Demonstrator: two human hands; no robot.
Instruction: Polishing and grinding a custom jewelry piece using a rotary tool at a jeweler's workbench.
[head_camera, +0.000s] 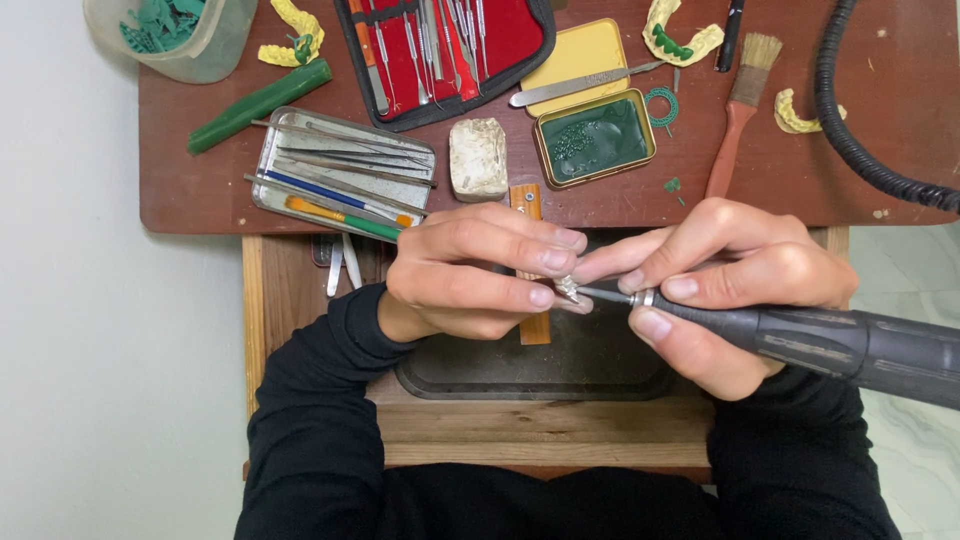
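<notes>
Left hand (478, 268) is curled narrow, a small silvery metal piece (568, 288) pinched between thumb and fingertips. Right hand (715, 285) is wrapped around a dark grey rotary handpiece (800, 340), held like a pen, its tip set against the metal piece between both hands. Both forearms are covered by black sleeves (320, 400). Above the left hand an open metal tin (343, 172) is seen, filled with thin instruments and a green-and-orange brush. Further up, a red-lined tool case (445, 55) is packed with steel hand tools. Above the right hand a small gold tin (595, 137) is filled with dark green wax; its yellow lid (577, 55) lies just behind, a metal spatula laid across it. Far up-left of the left hand, a clear plastic cup (172, 38) holds green wax scraps. Beneath both hands a dark tray (540, 370) is set in a wooden frame.
</notes>
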